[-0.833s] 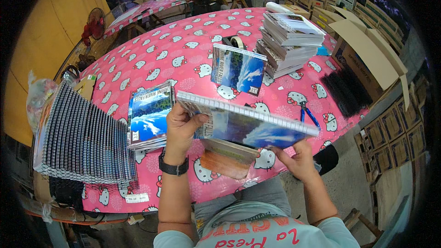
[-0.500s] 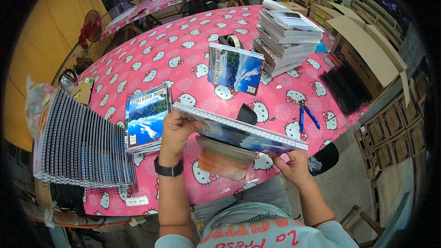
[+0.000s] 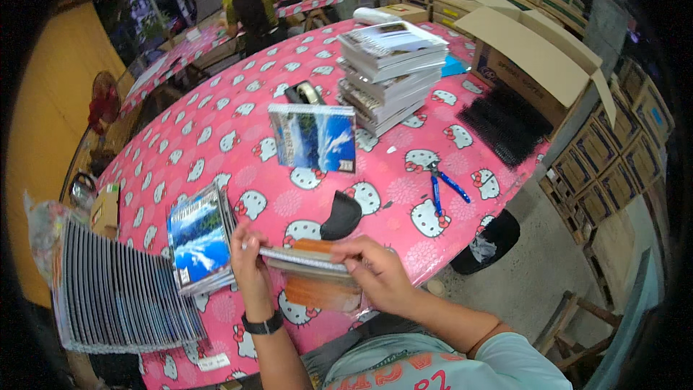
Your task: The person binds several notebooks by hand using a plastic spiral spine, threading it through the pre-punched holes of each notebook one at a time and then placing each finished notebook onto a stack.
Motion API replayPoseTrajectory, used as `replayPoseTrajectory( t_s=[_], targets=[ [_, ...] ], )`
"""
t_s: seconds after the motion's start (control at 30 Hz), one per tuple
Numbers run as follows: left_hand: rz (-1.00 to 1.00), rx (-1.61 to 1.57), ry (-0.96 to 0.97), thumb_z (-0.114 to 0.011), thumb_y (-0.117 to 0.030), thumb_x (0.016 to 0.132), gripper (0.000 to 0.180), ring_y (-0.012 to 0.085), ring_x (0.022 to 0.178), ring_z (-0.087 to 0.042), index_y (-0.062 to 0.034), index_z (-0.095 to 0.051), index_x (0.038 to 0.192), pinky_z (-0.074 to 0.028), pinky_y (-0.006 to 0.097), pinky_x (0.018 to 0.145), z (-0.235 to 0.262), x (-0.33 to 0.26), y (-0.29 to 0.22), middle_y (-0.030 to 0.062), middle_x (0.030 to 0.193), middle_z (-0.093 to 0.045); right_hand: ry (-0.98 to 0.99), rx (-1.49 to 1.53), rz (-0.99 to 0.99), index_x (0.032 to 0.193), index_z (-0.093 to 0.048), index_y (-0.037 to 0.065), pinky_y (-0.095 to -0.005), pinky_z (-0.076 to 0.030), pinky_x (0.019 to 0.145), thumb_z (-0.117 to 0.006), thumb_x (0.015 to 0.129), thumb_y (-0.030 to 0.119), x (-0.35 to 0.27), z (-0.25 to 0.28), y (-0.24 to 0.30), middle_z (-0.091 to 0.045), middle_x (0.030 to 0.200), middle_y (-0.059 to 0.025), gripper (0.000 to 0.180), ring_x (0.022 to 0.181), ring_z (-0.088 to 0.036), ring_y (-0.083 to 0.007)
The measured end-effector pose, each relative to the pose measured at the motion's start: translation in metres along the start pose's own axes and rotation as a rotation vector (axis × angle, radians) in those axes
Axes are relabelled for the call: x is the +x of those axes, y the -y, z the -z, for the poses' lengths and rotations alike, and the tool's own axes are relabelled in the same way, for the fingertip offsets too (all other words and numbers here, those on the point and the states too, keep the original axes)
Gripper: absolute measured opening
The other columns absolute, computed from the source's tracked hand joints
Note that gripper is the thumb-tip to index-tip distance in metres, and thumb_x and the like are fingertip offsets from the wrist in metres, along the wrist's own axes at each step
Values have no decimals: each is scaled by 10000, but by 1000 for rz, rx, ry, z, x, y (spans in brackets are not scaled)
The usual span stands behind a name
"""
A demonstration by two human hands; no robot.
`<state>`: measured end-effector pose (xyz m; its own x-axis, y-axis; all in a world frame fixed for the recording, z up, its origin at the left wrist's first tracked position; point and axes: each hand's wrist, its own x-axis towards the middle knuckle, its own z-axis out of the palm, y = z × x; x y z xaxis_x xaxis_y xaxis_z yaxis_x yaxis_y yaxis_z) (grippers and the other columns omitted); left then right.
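Observation:
Over the near edge of the pink table (image 3: pixel 216 130), my two hands hold a notebook (image 3: pixel 299 260) seen nearly edge-on, with a pale spine edge and orange on its cover. My left hand (image 3: pixel 253 263) is closed at its left end; my right hand (image 3: pixel 375 271) pinches the right end from above. Just below it is a blurred orange-brown cover (image 3: pixel 321 293). Beside my left hand lies a pile of notebooks with a blue waterfall cover (image 3: pixel 198 238). A similar blue notebook (image 3: pixel 314 139) lies farther off. Between them and my right hand sits a black curved piece (image 3: pixel 341 217).
A fanned row of bound notebooks (image 3: pixel 126 289) fills the left. Blue-handled pliers (image 3: pixel 447 189), black spiral coils (image 3: pixel 505 124) and an open carton (image 3: pixel 534 58) are at right. A tall notebook stack (image 3: pixel 393 76) and a tape dispenser (image 3: pixel 306 94) stand farther back. People (image 3: pixel 249 11) are beyond.
The long blue-covered notebook is no longer between my hands; they now hold one showing orange. My right hand has come inward, closer to my left. The view has shifted rightward.

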<state>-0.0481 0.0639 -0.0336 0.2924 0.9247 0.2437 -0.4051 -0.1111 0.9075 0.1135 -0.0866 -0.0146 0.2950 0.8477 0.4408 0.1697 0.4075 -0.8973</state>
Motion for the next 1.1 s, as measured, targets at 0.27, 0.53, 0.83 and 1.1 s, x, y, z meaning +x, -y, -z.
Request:
replayPoseTrajectory(
  t_s=[0.27,0.53,0.83,1.1],
  targets=[
    [32,-26,-27,-591,-254,850,230,142,803,-515,-42,-529,916,-401,284,793,6,-12,4,45,803,-550,-296,-599,-147,970,-622,30,-299,-464,663,-564,808,127,50,134,-53,-624,830,-84,197,757,-592,-177],
    [-159,-42,45,-611,-399,845,361,153,774,-463,-80,-448,794,-392,317,813,9,-9,23,28,732,-454,-522,-1647,-487,1031,-597,50,-483,-423,832,-659,749,255,58,316,-125,-579,1074,-131,354,1065,-475,-334],
    [-137,-27,-53,-545,-282,903,233,143,767,-493,-59,-488,871,-398,278,765,13,-7,15,35,784,-511,-348,-1551,-473,804,-637,15,-489,-481,734,-589,751,189,73,303,-122,-635,865,-202,189,838,-609,-369],
    [-277,344,-228,-501,-350,899,616,264,1288,-323,1,-307,1366,-211,375,1070,-12,-17,-8,164,1359,-394,-513,-1406,-232,931,-485,8,-469,-468,756,-480,754,47,86,279,-74,-591,937,-250,181,848,-581,-417]
  ],
)
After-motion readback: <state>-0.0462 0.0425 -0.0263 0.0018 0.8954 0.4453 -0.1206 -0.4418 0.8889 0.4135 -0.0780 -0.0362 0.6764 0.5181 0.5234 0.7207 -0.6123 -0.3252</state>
